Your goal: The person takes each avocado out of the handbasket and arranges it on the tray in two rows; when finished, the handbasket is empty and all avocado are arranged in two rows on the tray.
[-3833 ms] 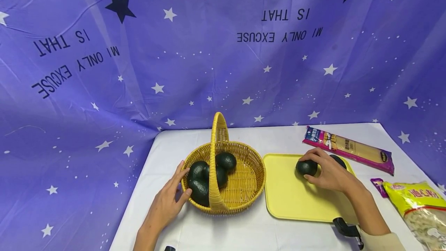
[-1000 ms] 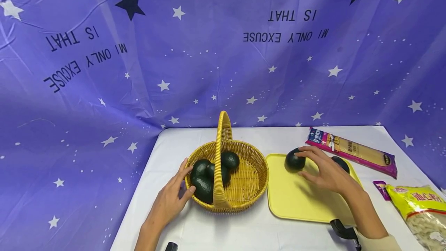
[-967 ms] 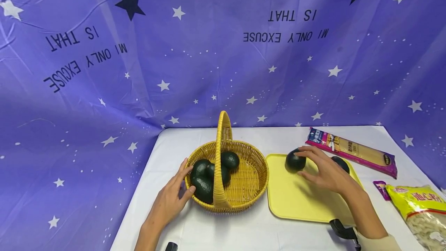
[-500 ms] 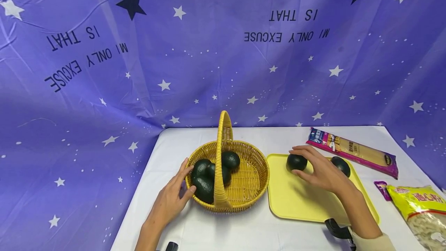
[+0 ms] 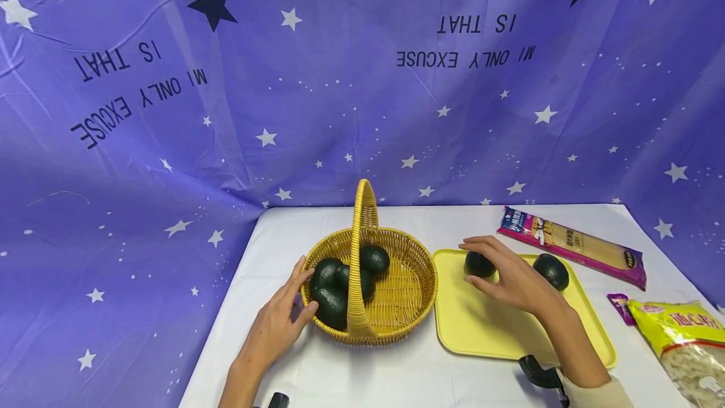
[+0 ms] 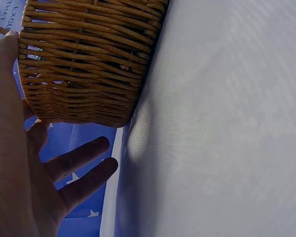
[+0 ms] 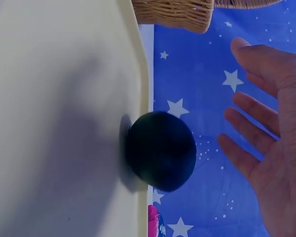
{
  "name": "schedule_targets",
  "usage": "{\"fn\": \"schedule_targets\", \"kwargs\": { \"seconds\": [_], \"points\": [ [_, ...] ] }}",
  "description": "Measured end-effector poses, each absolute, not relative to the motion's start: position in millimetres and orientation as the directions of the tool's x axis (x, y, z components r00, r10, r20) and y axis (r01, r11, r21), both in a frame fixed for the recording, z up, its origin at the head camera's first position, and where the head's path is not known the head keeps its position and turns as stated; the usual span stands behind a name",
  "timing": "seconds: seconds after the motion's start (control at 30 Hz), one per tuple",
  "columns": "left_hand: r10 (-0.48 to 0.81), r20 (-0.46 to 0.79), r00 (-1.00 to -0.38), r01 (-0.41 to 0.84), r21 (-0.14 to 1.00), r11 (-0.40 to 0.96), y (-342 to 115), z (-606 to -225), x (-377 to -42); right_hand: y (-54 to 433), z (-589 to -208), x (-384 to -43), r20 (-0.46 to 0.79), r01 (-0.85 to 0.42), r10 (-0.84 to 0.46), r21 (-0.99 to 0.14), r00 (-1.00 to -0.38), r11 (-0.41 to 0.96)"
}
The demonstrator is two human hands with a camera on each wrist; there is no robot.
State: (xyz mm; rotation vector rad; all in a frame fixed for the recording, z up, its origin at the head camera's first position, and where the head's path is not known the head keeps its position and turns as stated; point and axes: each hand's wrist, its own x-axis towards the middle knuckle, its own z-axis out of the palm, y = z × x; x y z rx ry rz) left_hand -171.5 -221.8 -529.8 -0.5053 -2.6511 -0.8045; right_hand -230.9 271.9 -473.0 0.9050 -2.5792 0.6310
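My left hand (image 5: 274, 326) rests against the left side of the yellow wicker basket (image 5: 421, 304), thumb and fingertips at its rim. In the left wrist view two of its fingers (image 6: 84, 187) stretch out free below the basket's wall. Several dark green avocados (image 5: 331, 307) lie in the left part of the basket. Over the yellow tray (image 5: 476, 342), my right hand (image 5: 512, 279) is spread and holds nothing. Its fingers partly hide one avocado (image 5: 479, 264) on the tray; the right wrist view shows a gap between hand and avocado. A second avocado (image 5: 551, 271) sits at the tray's back right.
A long pasta packet (image 5: 572, 245) lies behind the tray. To the right are a small purple packet (image 5: 621, 308) and a yellow bag of pasta (image 5: 682, 345). The basket's tall handle (image 5: 358, 257) arches over its middle. A star-print purple cloth (image 5: 362, 93) hangs behind.
My right hand let go of the avocado, now set further left on the tray than at first, and has since moved left, uncovering the second avocado. The left hand stays at the basket.
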Motion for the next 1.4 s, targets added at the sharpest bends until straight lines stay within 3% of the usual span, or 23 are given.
{"fn": "schedule_targets", "kwargs": {
  "seconds": [0.4,0.77,1.4],
  "points": [
    [0.233,0.396,-0.888,0.416,0.479,0.773,-221,-530,-171,248,-468,-231,0.401,-0.672,-0.544,-0.346,-0.737,0.655],
    [0.234,0.401,-0.886,0.419,0.472,0.776,-221,-532,-171,230,-467,-232,0.437,-0.711,-0.567,-0.335,-0.698,0.618],
    [0.238,0.409,-0.881,0.43,0.482,0.763,-223,-533,-174,209,-465,-230,0.413,-0.71,-0.578,-0.378,-0.704,0.594]
  ]
}}
